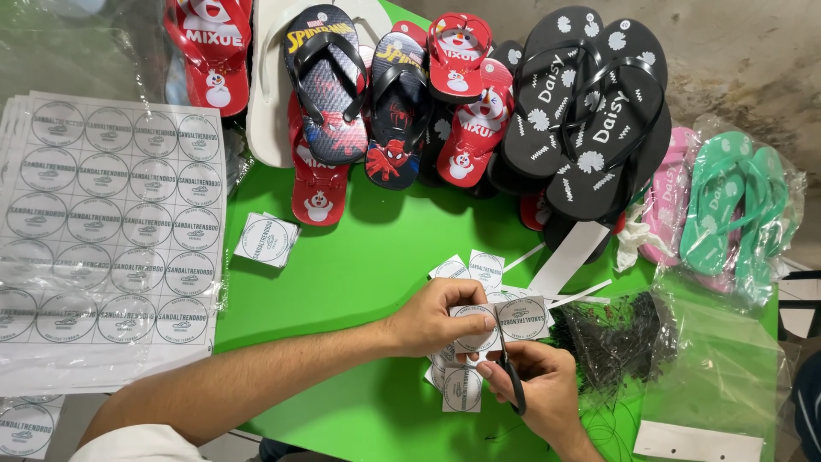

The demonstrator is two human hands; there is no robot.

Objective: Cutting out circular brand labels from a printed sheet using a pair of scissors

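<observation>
left hand [428, 321]: 1 label strip [500, 323] | right hand [539, 389]: 1 scissors [510, 376]

Black flip-flops [590, 111], teal pair [727, 205], uncut label sheets [111, 222], green table [342, 274]

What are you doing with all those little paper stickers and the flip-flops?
A person is cutting printed labels apart over the green table. The left hand holds a white strip of round-printed labels, while the right hand works black-handled scissors into it. Cut square labels lie underneath. Uncut label sheets lie to the left, and colourful rubber flip-flops line the table's far edge.
</observation>
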